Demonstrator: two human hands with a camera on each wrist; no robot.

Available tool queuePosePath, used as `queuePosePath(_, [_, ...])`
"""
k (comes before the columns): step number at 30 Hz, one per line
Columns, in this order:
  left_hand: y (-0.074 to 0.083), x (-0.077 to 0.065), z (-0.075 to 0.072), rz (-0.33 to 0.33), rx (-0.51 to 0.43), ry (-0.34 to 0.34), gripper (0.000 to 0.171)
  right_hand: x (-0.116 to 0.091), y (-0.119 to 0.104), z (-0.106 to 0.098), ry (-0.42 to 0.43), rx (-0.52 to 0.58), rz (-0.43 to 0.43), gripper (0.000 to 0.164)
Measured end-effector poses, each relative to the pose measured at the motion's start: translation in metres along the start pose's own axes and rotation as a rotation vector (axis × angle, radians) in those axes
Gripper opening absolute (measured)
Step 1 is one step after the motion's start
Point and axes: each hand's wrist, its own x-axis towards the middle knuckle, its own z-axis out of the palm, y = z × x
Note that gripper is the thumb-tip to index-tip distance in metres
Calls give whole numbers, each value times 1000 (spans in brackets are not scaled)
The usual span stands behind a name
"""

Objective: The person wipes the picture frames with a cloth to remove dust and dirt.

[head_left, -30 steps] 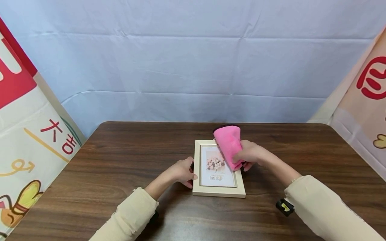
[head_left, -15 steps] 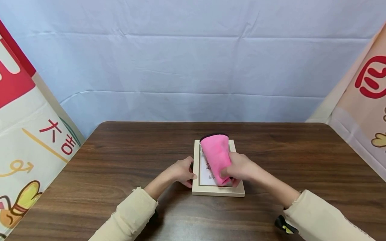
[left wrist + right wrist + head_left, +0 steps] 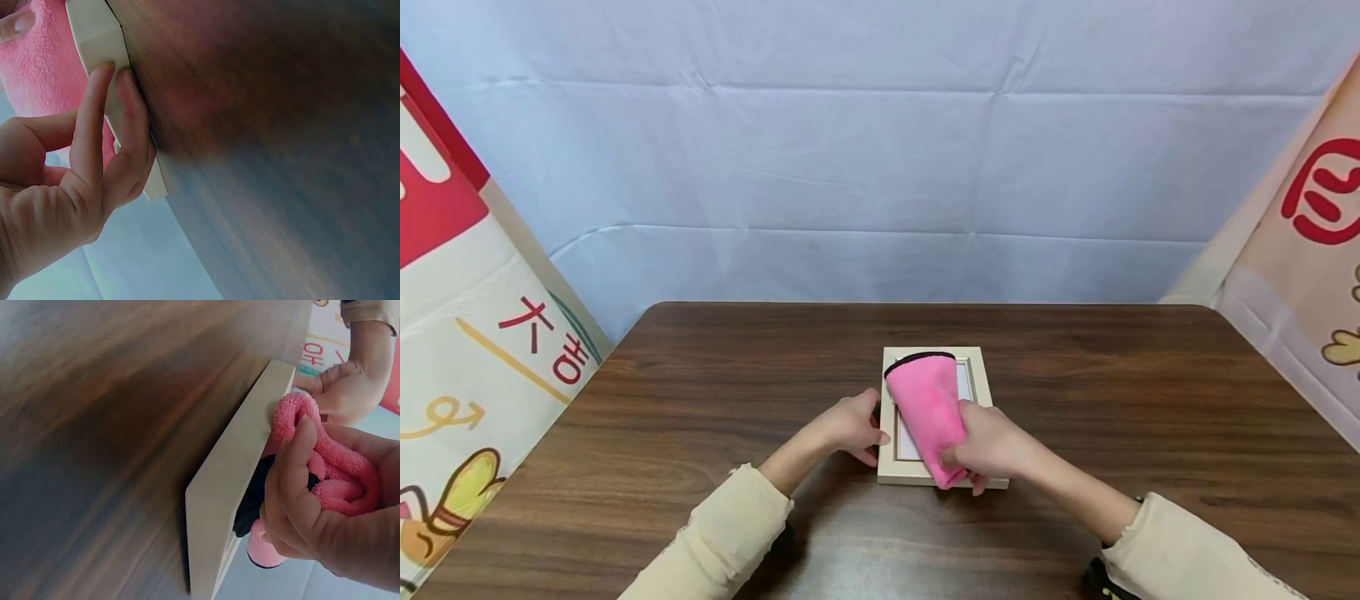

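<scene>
Frame (image 3: 979, 377): pale cream, rectangular, thick-sided; flat on worktop, about midway between left and right edges, set in from far edge. White panel shows beside the cloth (image 3: 927, 408): pink, plush, folded in layers, dark trim at far end; lies slantwise over the frame, near end over its near rim. Right hand (image 3: 988, 442) grips cloth toward that end. Left hand (image 3: 852, 423) holds frame's left side, thumb on top, fingers against the outer side.

Worktop (image 3: 737, 358): dark brown wood grain, rounded far corners, slight sheen. Beyond far edge, creased pale blue backdrop (image 3: 865, 158). Printed banners with red characters at left (image 3: 460, 358) and right.
</scene>
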Motion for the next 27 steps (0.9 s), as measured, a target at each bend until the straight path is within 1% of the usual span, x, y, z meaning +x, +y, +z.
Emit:
queuePosePath(5, [0, 0, 0, 6, -13, 0, 31, -2, 10, -13, 0, -2, 35, 25])
queuePosePath(8, [0, 0, 1, 6, -10, 1, 31, -5, 19, -21, -7, 5, 41, 30])
queuePosePath(12, [-1, 0, 1, 8, -11, 5, 30, -8, 28, -30, -15, -1, 34, 37])
queuePosePath(15, [0, -1, 1, 10, -15, 6, 30, -10, 32, -34, -16, 3, 29, 37])
queuePosePath(22, [1, -1, 1, 2, -7, 5, 30, -11, 36, -42, -55, 68, 1, 47])
queuePosePath(25, [1, -1, 0, -2, 3, 3, 31, -11, 37, -47, -51, 94, -7, 47])
queuePosePath(27, [0, 0, 0, -6, 10, 3, 31, -10, 38, -52, -39, 107, -13, 43])
